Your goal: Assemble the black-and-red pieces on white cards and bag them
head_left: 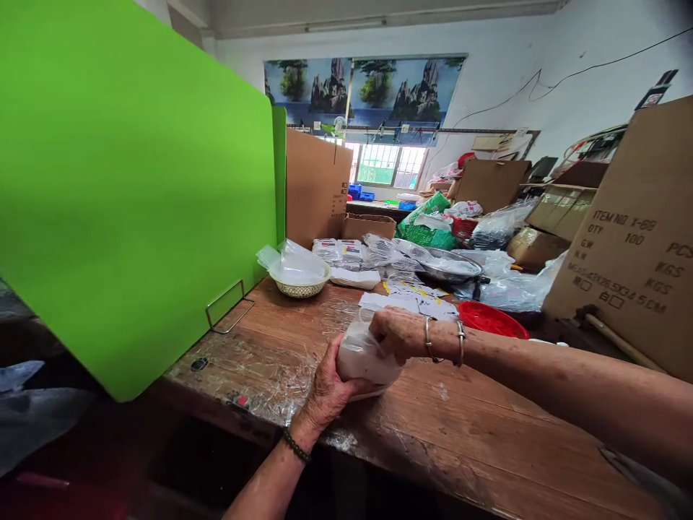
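Note:
My left hand (331, 383) is wrapped around the side of a whitish, translucent plastic container (362, 361) near the front edge of the wooden table (465, 433). The thumb lies across its near side. At the top of the container is my right hand (395, 332), its fingers curled down at or into the opening. Those fingertips are hidden, and I cannot make out what is between them. White paper sheets with dark marks (436, 309) lie just beyond the hands.
A large green panel (162, 180) stands along the left. Behind the hands are a woven basket (301, 290) with clear plastic bags, several wrapped packets (346, 250) and a red tray (491, 320). A tall cardboard box (628, 238) stands at the right. A bent wire stand (230, 307) sits left.

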Demonstrator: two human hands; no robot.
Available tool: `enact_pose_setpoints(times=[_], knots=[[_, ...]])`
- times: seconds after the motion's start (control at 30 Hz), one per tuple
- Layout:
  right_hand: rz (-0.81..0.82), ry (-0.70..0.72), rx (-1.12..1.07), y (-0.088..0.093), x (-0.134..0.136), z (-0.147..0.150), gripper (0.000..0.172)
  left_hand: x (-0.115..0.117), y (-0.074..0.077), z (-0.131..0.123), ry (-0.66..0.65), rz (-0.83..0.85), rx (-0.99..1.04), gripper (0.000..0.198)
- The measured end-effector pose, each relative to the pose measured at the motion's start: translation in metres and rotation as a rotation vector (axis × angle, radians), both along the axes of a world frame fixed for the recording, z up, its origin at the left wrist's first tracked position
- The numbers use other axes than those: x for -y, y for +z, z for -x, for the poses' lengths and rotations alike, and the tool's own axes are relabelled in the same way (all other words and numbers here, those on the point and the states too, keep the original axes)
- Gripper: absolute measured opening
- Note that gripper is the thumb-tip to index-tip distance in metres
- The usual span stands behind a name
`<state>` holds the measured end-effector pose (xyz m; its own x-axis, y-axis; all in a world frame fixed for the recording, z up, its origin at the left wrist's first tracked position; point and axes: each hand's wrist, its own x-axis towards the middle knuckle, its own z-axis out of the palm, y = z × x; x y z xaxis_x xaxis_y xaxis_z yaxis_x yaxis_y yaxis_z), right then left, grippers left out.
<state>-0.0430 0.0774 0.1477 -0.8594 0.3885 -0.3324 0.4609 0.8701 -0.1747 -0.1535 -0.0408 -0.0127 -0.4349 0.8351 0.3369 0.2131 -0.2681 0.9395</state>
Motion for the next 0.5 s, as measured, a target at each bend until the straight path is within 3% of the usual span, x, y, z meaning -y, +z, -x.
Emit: enact_pose_setpoints(times=[0.23,0.4,0.5], knots=[[-0.283,0.071,-0.027,0.01,0.003,-0.006,0.015,0.003,0.002,-0.002,-0.042,0.069,0.114,0.077],[-0.346,0.138,-0.075,0.002,-0.003,-0.011,0.015,0.003,0.005,-0.001,-0.054,0.076,0.097,0.085],[-0.359,0.257,-0.152,-0.005,-0.004,-0.012,0.012,0.0,0.005,-0.002,-0.085,0.079,0.108,0.087]])
